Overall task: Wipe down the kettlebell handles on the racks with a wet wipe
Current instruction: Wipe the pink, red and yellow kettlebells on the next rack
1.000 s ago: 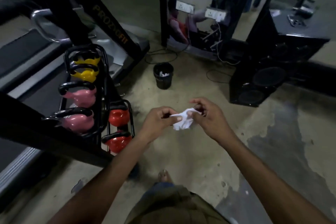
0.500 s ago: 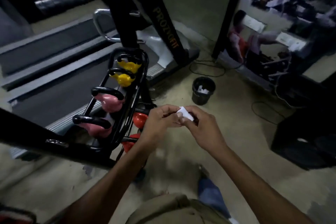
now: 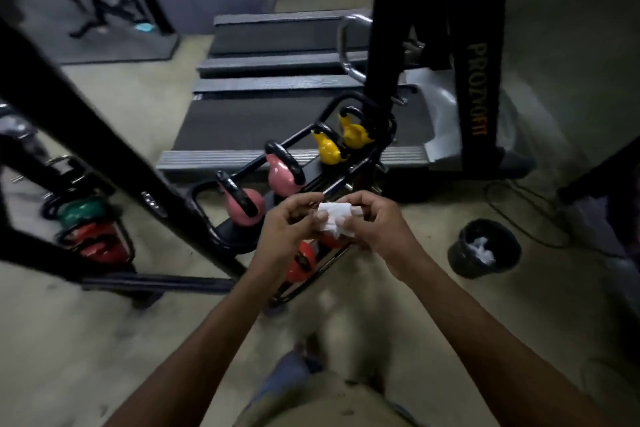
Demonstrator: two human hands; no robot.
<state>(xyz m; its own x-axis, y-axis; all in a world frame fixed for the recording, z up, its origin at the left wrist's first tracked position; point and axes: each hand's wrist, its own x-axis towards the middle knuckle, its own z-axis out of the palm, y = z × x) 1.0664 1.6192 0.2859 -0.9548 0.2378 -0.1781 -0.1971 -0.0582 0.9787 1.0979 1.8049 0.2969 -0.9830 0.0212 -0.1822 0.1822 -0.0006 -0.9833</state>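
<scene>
Both hands are on it: the left hand [image 3: 287,225] and the right hand [image 3: 377,222] each pinch an end of the wet wipe [image 3: 334,218], fingers and thumbs curled in tight, holding it up just above the rack [image 3: 349,102]. Big change in one second! That wipe was a loose, crumpled rag held over bare floor with the rack off at nine o'clock; now it's folded down into a neat, thick white pad, and the rack sits dead ahead at twelve. I'd call that prep finished and the wiping about to begin, though no handle has been touched yet. Look at the targets: two pink kettlebells [image 3: 244,206] at ten o'clock of the hands, squat glossy bulbs under fat black looped handles, the nearest handle [image 3: 235,192] lying tilted and within easy reach. Further up at twelve to one o'clock, two yellow kettlebells [image 3: 327,149], smaller and shiny. A red kettlebell [image 3: 301,262] peeks from the lower tier at six o'clock, partly hidden by the left wrist. The rack itself is bent black tube. Off at four o'clock, a black bin [image 3: 460,260] holds white crumpled waste. Behind it all, a ribbed grey treadmill [image 3: 277,121] on the dull, stained floor [image 3: 104,340].
</scene>
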